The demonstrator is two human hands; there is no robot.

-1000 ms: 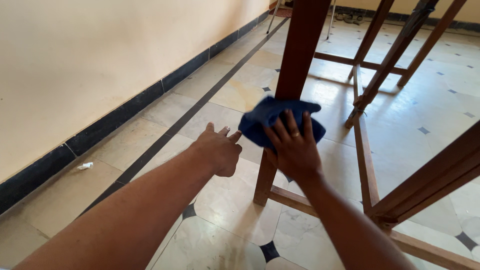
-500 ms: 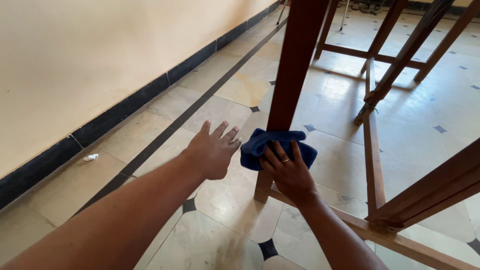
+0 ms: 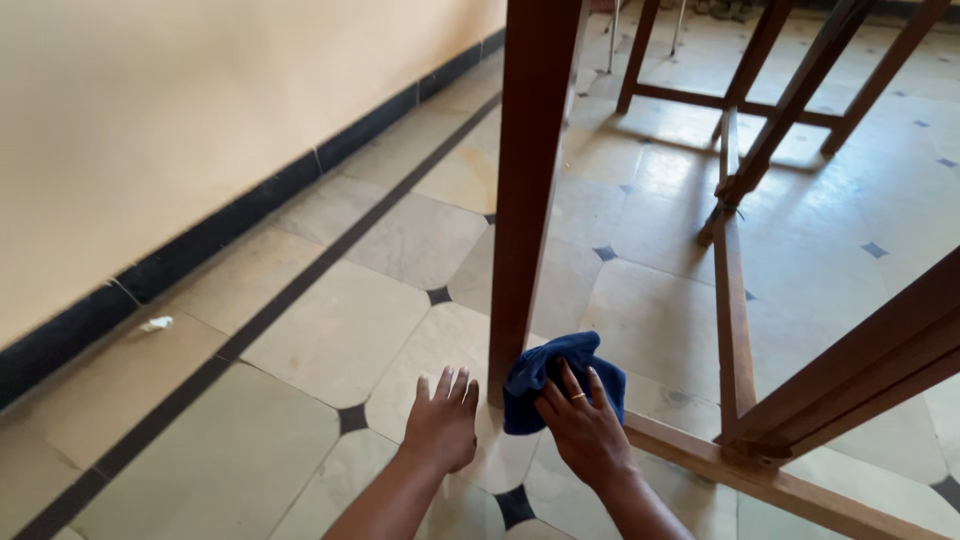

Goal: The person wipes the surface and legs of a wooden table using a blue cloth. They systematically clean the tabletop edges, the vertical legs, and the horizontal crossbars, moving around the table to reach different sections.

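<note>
Dark blue soft cloth (image 3: 560, 385); reddish-brown wooden furniture leg (image 3: 527, 180); cream stone floor tiles (image 3: 330, 330) with small black diamond insets, black strip; cream wall (image 3: 150, 130), black skirting.

Crumpled blue cloth (image 3: 548, 375) pressed against wooden table leg's (image 3: 527, 180) foot.

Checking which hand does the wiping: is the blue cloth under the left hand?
No, the blue cloth is pressed against the wooden leg by the right hand; the left hand is bare.
</note>
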